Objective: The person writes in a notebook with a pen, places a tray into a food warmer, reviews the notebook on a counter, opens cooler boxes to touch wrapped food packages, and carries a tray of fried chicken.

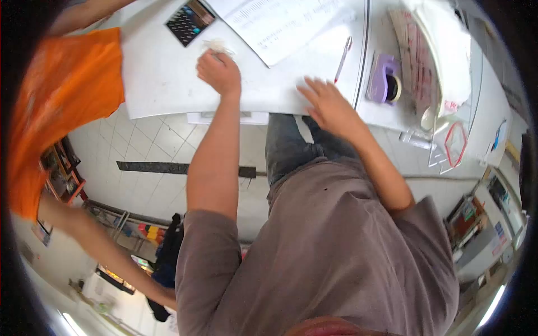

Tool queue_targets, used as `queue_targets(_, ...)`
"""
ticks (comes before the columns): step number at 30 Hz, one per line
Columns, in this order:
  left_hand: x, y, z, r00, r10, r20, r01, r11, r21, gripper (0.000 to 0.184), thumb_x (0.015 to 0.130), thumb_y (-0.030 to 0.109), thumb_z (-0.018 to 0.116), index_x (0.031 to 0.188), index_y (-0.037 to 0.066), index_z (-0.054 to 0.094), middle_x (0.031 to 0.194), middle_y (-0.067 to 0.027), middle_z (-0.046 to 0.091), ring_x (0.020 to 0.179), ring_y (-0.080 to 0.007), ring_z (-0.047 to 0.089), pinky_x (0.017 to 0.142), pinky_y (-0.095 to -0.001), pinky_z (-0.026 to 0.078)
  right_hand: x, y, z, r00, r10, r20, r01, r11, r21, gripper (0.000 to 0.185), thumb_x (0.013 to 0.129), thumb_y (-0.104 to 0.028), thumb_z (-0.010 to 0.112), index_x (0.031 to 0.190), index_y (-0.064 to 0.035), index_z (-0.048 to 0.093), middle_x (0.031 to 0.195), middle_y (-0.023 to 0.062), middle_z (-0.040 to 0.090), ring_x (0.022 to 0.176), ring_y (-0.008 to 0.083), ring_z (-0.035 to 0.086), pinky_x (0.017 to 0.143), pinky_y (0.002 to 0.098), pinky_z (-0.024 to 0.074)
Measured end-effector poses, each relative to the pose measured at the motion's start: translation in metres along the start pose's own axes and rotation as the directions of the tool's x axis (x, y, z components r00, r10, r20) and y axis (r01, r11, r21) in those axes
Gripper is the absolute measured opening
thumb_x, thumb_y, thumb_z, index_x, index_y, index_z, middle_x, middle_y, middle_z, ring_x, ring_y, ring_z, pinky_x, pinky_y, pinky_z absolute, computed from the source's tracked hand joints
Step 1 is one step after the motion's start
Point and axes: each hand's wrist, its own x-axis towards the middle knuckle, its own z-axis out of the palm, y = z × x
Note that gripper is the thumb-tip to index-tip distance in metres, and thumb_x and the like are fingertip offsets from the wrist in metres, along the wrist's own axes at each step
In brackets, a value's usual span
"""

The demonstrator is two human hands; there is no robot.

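Note:
My left hand [220,73] is closed on the white table [162,84], its fingers pressed round a small bunch of pale, thin strands [219,46] that shows at the knuckles. A dark calculator [190,22] lies just beyond it. Over the front part of the table, my right hand [330,106] is spread with nothing in it. A red and white pen [343,60] lies beyond the right fingertips. Printed paper sheets [274,31] lie at the far middle, between the calculator and the pen.
A purple tape dispenser [383,78] stands to the right, beside a stack of white and red bags [443,56]. A red-edged clear item [455,144] hangs at the right table edge. At the left is another person in an orange shirt [73,89].

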Motion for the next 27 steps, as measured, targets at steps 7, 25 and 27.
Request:
queue_targets(7,-0.055,-0.029,0.011,0.985,-0.135,-0.104,0.081,0.907,-0.413,0.026,0.101,0.015,0.058,0.117,-0.005,0.058,0.112,-0.0261,0.061,0.108,-0.0428,0.059,0.096,-0.0487,0.048,-0.074,-0.036,-0.011,0.994,-0.094,0.06,0.081,0.979,0.189,0.047,0.095,-0.015,0.068,0.139,-0.0026,0.057,0.136,0.0238,0.062,0.12,0.0426,0.061,0.105,0.0464,0.0478)
queue_targets(25,-0.441,0.143,-0.195,0.446,-0.895,-0.018,0.401,0.218,-0.89,0.026,0.098,0.02,0.07,0.111,-0.002,0.062,0.101,-0.0077,0.069,0.089,-0.0149,0.065,0.08,-0.0323,0.054,-0.103,-0.11,0.09,0.2,-0.906,0.372,0.612,0.412,0.675,0.045,0.089,0.001,0.073,0.132,-0.0024,0.062,0.115,0.0189,0.07,0.1,0.0317,0.07,0.087,0.0389,0.0558)
queue_targets(27,-0.49,0.168,-0.203,0.305,-0.952,0.032,0.321,0.071,-0.944,0.03,0.1,0.023,0.068,0.118,0.001,0.062,0.102,-0.0067,0.069,0.093,-0.0158,0.066,0.084,-0.032,0.053,-0.114,-0.103,0.118,0.087,-0.891,0.445,0.67,0.383,0.636,0.037,0.091,-0.001,0.071,0.127,-0.0021,0.064,0.105,0.0163,0.071,0.088,0.0262,0.069,0.079,0.0369,0.0561)
